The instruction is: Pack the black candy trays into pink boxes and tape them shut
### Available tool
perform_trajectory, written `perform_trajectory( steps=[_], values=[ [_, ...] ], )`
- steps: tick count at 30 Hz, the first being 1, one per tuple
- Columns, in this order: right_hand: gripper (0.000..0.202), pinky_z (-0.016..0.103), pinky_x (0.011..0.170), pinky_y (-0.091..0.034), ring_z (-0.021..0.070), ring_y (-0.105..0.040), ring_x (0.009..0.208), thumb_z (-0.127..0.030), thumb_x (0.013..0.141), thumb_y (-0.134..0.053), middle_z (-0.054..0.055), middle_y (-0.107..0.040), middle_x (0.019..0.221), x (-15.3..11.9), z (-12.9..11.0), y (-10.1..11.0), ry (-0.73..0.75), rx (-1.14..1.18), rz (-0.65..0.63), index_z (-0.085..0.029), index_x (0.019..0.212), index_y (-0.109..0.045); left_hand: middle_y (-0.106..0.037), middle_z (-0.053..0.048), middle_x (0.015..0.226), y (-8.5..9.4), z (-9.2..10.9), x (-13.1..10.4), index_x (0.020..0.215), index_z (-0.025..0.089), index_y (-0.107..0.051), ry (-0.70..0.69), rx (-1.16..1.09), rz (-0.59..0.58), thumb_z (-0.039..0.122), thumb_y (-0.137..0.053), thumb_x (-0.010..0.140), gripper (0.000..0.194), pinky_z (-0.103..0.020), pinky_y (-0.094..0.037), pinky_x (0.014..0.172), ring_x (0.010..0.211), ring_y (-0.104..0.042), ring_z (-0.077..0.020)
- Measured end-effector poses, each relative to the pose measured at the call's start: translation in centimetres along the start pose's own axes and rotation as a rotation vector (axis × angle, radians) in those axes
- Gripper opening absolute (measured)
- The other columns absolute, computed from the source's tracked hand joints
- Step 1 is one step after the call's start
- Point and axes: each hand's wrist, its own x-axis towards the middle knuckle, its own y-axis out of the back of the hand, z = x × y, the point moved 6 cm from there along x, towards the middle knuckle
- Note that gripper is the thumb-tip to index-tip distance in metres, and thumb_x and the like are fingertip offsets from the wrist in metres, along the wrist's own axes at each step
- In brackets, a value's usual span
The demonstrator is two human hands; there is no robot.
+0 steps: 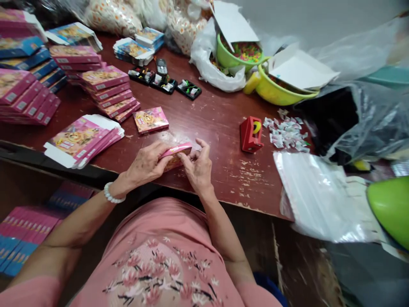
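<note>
left hand [150, 161] pinching, right hand [198, 168] near it, fingers [205, 148] bent

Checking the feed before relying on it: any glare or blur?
Head view: pale glare on the tabletop beside the held box; head view: clear plastic bag at far right looks soft; head view: left hand and right hand fairly clear.

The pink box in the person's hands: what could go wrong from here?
Held by the left hand with the right hand at its other end, the pink box is close to the front edge of the table; a slip might drop it off.
The stack of pink boxes is stepped and uneven, so a bump could make it slide.
The cartons with open flaps lie by the front edge, where the left forearm might catch them.
</note>
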Motion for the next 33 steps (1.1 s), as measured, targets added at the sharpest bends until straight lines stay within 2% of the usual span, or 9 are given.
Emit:
perform_trajectory(
  steps=[4,8,10,13,16,19,23,28,33],
  values=[
    [0.056,0.043,0.088,-0.055,0.0263,-0.068,0.096,-0.05,0.071,-0.087,0.007,-0.069,0.103,1.0,2.8,-0.8,-0.025,-0.123,-0.104,-0.022,0.114,-0.066,-0.07,-0.005,0.095,1.2,-3.3,-1.3,0.102,0.018,-0.068,0.29,-0.31,0.184,0.035,-0.064,0.092,0.02,-0.033,-0.054,0.08,0.086,-0.066,-0.0197],
    [0.041,0.034,0.078,-0.057,0.0186,-0.069,0.084,-0.052,0.08,-0.079,0.004,-0.073,0.099,2.7,3.0,-3.7,-0.118,0.342,-0.363,-0.023,0.106,-0.067,-0.067,-0.001,0.088,0.5,-6.8,-3.1,0.1,0.019,-0.06,0.66,-0.833,0.464,0.047,-0.076,0.08,0.037,-0.032,-0.059,0.07,0.071,-0.064,-0.0154],
    [0.041,0.028,0.067,-0.055,0.0139,-0.066,0.071,-0.052,0.08,-0.077,0.001,-0.073,0.09,4.5,2.2,-5.5,-0.172,0.535,-0.436,-0.022,0.106,-0.065,-0.064,0.0,0.086,0.0,-7.8,-2.9,0.103,0.021,-0.054,0.755,-0.965,0.52,0.05,-0.076,0.077,0.045,-0.034,-0.061,0.063,0.065,-0.063,-0.015],
    [0.05,0.025,0.058,-0.052,0.0128,-0.064,0.067,-0.052,0.074,-0.083,-0.001,-0.072,0.086,8.9,1.0,-7.6,-0.161,0.584,-0.354,-0.023,0.109,-0.061,-0.064,-0.005,0.101,2.1,-9.4,-1.9,0.117,0.022,-0.05,0.743,-0.753,0.547,0.05,-0.074,0.077,0.054,-0.039,-0.063,0.066,0.075,-0.067,-0.0191],
    [0.05,0.029,0.062,-0.056,0.0163,-0.067,0.075,-0.055,0.078,-0.077,0.003,-0.073,0.092,13.1,0.2,-9.3,-0.059,0.423,-0.284,-0.023,0.112,-0.059,-0.058,-0.014,0.129,7.4,-11.1,-2.3,0.132,0.022,-0.048,0.66,-0.074,0.567,0.046,-0.077,0.076,0.067,-0.051,-0.059,0.092,0.107,-0.067,-0.0293],
    [0.044,0.041,0.079,-0.059,0.0208,-0.069,0.085,-0.052,0.086,-0.069,0.01,-0.073,0.109,15.4,-0.3,-9.7,0.119,0.132,-0.217,-0.02,0.115,-0.062,-0.051,-0.022,0.143,11.4,-14.3,-4.3,0.134,0.018,-0.054,0.724,0.411,0.373,0.06,-0.087,0.064,0.089,-0.072,-0.038,0.112,0.137,-0.045,-0.0509],
    [0.039,0.05,0.09,-0.057,0.0261,-0.066,0.096,-0.046,0.089,-0.066,0.015,-0.068,0.118,14.8,-0.9,-9.1,0.303,-0.12,-0.13,-0.018,0.116,-0.066,-0.055,-0.028,0.139,12.9,-19.2,-7.7,0.145,0.018,-0.051,0.936,0.456,-0.017,0.076,-0.087,0.051,0.116,-0.079,-0.04,0.096,0.128,-0.05,-0.061],
    [0.036,0.044,0.079,-0.059,0.0251,-0.063,0.101,-0.045,0.092,-0.065,0.014,-0.062,0.131,12.2,-1.8,-8.4,0.389,-0.078,-0.119,-0.024,0.12,-0.066,-0.047,-0.026,0.146,13.3,-19.6,-8.2,0.164,0.02,-0.027,0.955,0.511,-0.097,0.073,-0.082,0.064,0.126,-0.071,-0.042,0.098,0.13,-0.048,-0.0555],
    [0.041,0.037,0.071,-0.06,0.0213,-0.063,0.098,-0.048,0.088,-0.069,0.012,-0.056,0.137,10.1,-2.2,-8.6,0.298,0.049,-0.193,-0.025,0.122,-0.066,-0.046,-0.024,0.15,13.5,-19.7,-7.9,0.166,0.024,-0.021,0.994,0.499,-0.124,0.072,-0.08,0.068,0.124,-0.066,-0.042,0.101,0.132,-0.044,-0.0494]
  ],
)
